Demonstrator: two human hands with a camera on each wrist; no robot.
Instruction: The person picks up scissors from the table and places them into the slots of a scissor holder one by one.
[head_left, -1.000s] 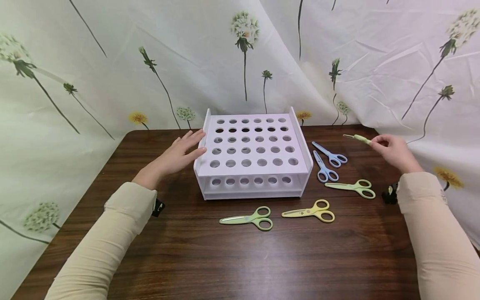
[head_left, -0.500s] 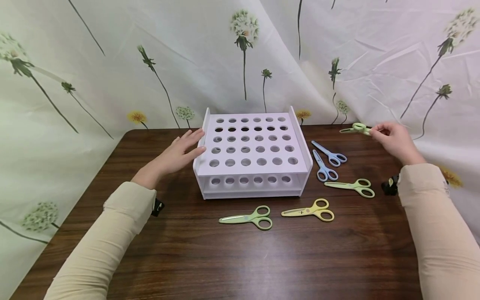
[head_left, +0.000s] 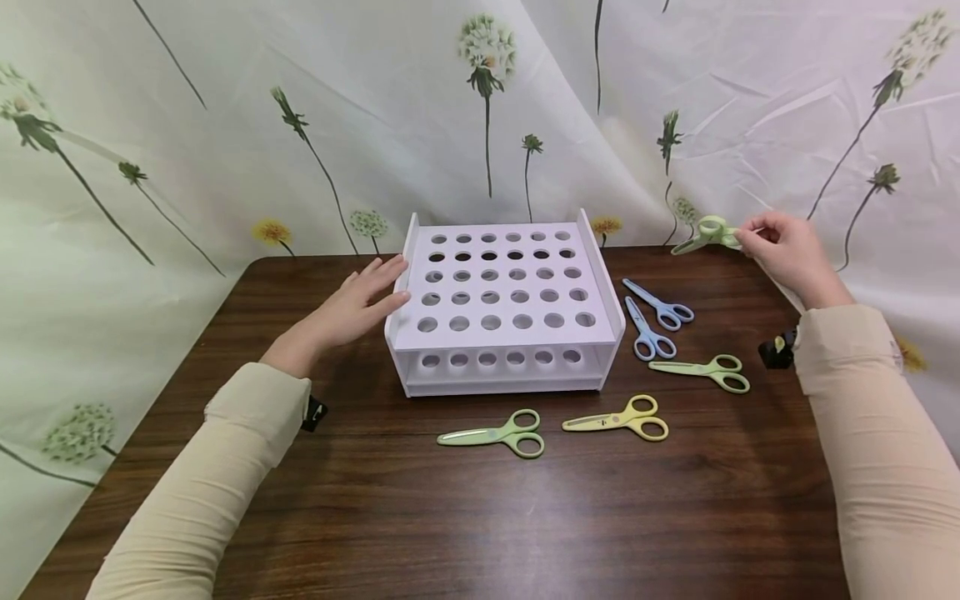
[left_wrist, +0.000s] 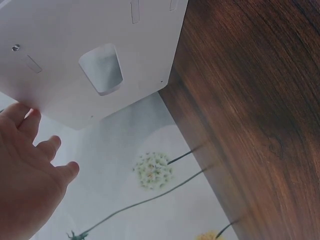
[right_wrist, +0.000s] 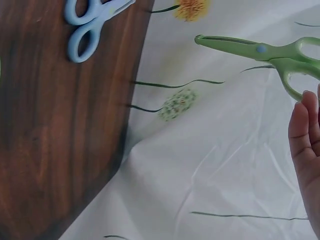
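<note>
My right hand (head_left: 787, 254) pinches a pair of green scissors (head_left: 705, 236) by a finger loop, up over the table's far right corner. In the right wrist view these scissors (right_wrist: 250, 49) have their blades together, pointing away from the fingers. My left hand (head_left: 348, 308) is spread with straight fingers, its fingertips at the left side panel of a white rack (head_left: 506, 310) with rows of round holes. The left wrist view shows the rack's side panel (left_wrist: 60, 75), with a cut-out opening, and the left hand (left_wrist: 30, 170) at its edge.
Two blue scissors (head_left: 651, 343) lie right of the rack, with green scissors (head_left: 705, 369) nearer. Yellow scissors (head_left: 618, 421) and another green pair (head_left: 498, 435) lie in front of it. A flower-printed cloth (head_left: 375, 125) hangs behind the dark wooden table (head_left: 450, 533).
My right hand has risen and moved slightly away with the green scissors, which have turned from edge-on to show their loops. The left hand stays at the rack.
</note>
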